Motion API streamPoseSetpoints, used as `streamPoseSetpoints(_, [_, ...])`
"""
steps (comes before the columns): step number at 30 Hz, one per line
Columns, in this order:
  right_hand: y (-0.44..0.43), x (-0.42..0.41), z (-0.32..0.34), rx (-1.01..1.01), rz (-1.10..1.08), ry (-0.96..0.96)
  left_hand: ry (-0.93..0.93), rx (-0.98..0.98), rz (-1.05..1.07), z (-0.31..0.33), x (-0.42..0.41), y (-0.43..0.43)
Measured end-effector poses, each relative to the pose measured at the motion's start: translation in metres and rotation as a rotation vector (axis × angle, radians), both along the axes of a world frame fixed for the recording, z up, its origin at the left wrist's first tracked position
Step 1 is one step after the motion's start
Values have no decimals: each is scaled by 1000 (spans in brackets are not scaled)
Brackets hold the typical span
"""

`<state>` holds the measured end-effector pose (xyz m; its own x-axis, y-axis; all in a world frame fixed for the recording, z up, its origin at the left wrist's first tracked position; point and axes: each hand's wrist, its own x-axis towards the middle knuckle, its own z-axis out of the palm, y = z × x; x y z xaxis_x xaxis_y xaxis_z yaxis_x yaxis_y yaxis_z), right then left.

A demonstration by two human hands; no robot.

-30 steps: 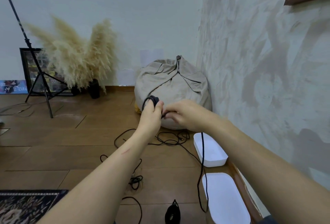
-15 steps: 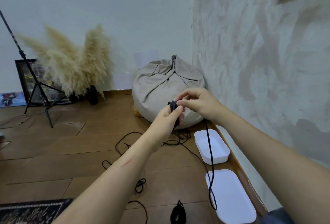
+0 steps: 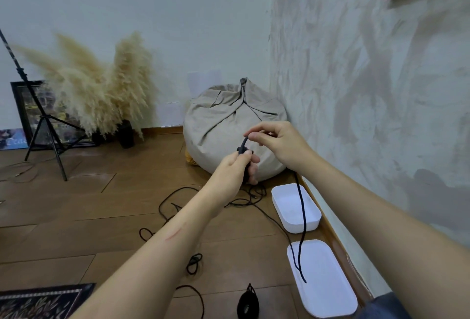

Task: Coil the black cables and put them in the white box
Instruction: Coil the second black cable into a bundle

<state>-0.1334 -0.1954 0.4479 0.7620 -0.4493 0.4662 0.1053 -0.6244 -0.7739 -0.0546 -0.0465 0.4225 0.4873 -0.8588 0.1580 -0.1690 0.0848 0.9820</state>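
Wooden floor (image 3: 101, 204). Near the white box (image 3: 287, 224), left hand (image 3: 236, 168) grips the coiled black cable (image 3: 301, 206); right hand (image 3: 279, 143) pinches its tail: judged light, limp (hold close to coil).

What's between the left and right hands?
Head view: a short stretch of black cable spans from the left hand up to the right hand.

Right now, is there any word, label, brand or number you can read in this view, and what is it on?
Nothing reads clearly.
The blue picture at far left: pale script lettering, too blurred to read.
The framed picture behind the tripod: too small and blurred to tell.
No print shows on the white box or the black cable.
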Motion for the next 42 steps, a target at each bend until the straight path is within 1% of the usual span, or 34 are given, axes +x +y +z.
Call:
streamPoseSetpoints(3, [4, 1, 3, 70, 29, -21, 69, -35, -52, 6, -4, 0])
streamPoseSetpoints(5, [6, -1, 4, 96, 62, -7, 61, -70, -63, 9, -4, 2])
streamPoseSetpoints(8, [6, -3, 1, 100, 134, 74, 61, -114, -60, 12, -1, 7])
streamPoseSetpoints(10, [4, -4, -1, 116, 141, 133, 78, -130, -56, 14, 1, 8])
streamPoseSetpoints(12, [8, -3, -4, 210, 152, 99, 98, -160, -76, 19, -1, 10])
streamPoseSetpoints(14, [18, -1, -8, 331, 199, 49, 155, -227, -105, 27, -6, 8])
streamPoseSetpoints(15, [25, 2, -10, 357, 204, 52, 193, -263, -106, 32, -8, 8])
streamPoseSetpoints(18, [41, 11, -19, 377, 208, 165, 300, -330, -64, 46, -8, 7])
streamPoseSetpoints(19, [46, 13, -20, 355, 236, 223, 298, -342, -24, 47, -2, 7])
streamPoseSetpoints(21, [56, 15, -24, 324, 342, 358, 220, -353, 96, 45, 13, 7])
streamPoseSetpoints(22, [58, 15, -26, 320, 391, 437, 133, -343, 166, 42, 19, 8])
streamPoseSetpoints(23, [60, 14, -26, 285, 418, 520, 4, -311, 243, 38, 27, 9])
streamPoseSetpoints(25, [59, 11, -21, 121, 421, 645, -238, -209, 358, 29, 41, 13])
streamPoseSetpoints(26, [58, 10, -16, 29, 403, 665, -299, -161, 396, 23, 47, 15])
streamPoseSetpoints(28, [53, 8, -3, -180, 332, 618, -332, -89, 426, 12, 54, 18])
streamPoseSetpoints(30, [48, 8, 9, -385, 235, 499, -387, 4, 429, 0, 57, 18])
streamPoseSetpoints(31, [45, 9, 12, -476, 177, 444, -398, 46, 401, -5, 57, 15])
streamPoseSetpoints(32, [43, 10, 14, -524, 124, 387, -366, 63, 354, -8, 53, 13])
streamPoseSetpoints(33, [39, 10, 15, -512, 86, 327, -291, 61, 301, -9, 50, 10])
streamPoseSetpoints(36, [27, 8, 13, -324, 57, 156, 87, -29, 139, -3, 34, 0])
streamPoseSetpoints(37, [25, 6, 13, -264, 56, 111, 198, -62, 86, 1, 28, -3])
streamPoseSetpoints(38, [23, 4, 14, -198, 58, 74, 269, -91, 44, 5, 21, -4])
streamPoseSetpoints(39, [22, 2, 15, -128, 66, 46, 293, -117, 5, 7, 17, -5])
streamPoseSetpoints(40, [21, -1, 16, -62, 78, 27, 278, -140, -34, 9, 12, -5])
streamPoseSetpoints(42, [19, -6, 18, 24, 113, 21, 174, -144, -81, 6, 9, -4])
